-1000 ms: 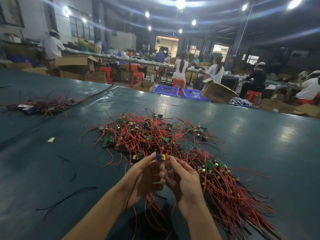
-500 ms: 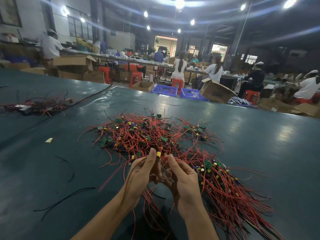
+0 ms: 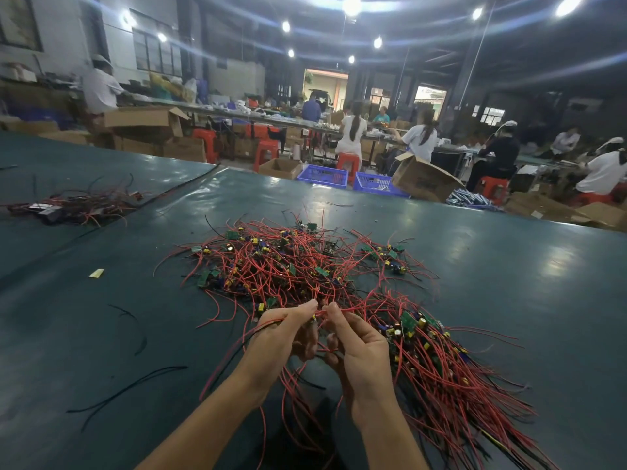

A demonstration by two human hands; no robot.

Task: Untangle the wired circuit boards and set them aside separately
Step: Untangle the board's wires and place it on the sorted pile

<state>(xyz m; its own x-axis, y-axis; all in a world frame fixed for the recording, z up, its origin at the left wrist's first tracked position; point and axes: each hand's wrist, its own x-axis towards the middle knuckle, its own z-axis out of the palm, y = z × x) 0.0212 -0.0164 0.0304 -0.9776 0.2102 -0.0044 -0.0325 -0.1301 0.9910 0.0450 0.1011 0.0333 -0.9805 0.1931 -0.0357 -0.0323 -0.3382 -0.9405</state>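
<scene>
No clue what the left hand and right hand have between the palms, the curled fingers cover it. Only the pinched red wires show at the fingertips. The bundle at lower right runs off the bottom edge. The dark pile at upper left gets clipped by the left edge, too murky to pick out boards. The yellow scrap on the bench is too tiny to identify. The people up top are just blur.

Your tangled heap of small green circuit boards on red wires sprawled mid-frame; a straighter, fanned bundle lay lower right.
</scene>
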